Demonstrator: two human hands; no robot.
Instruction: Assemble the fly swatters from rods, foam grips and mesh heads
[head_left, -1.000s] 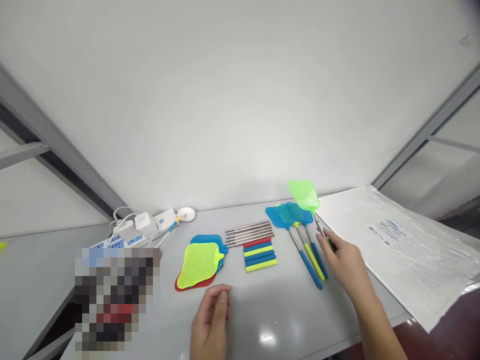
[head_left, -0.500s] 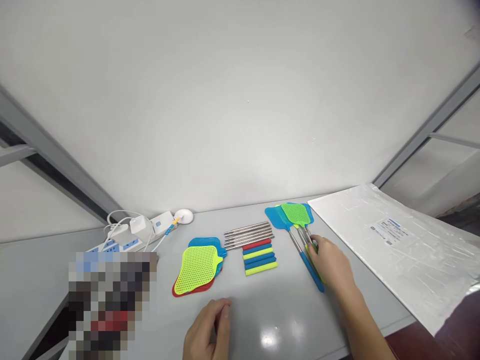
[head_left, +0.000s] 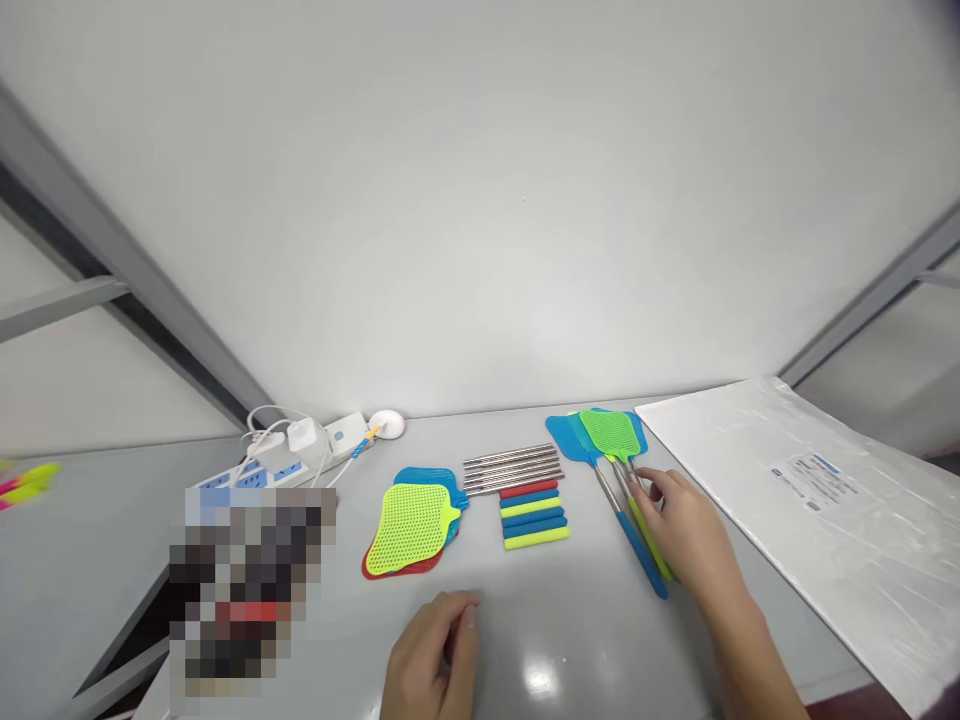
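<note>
This looks like a plain workroom or assembly booth, not a home. A white panel wall (head_left: pixel 480 200) in grey metal framing (head_left: pixel 127 250) rises behind a long grey work table (head_left: pixel 585 640). At the table's upper left sits a power strip (head_left: pixel 255 475) with plug-in chargers; at right lies a plastic-wrapped sheet (head_left: pixel 817 500). Fly swatter heads (head_left: pixel 411 528), steel rods (head_left: pixel 513 470) and foam grips (head_left: pixel 532 515) lie sorted in batches.

Right hand (head_left: pixel 679 522) extends forward; left hand (head_left: pixel 435 650) lies curled.
</note>
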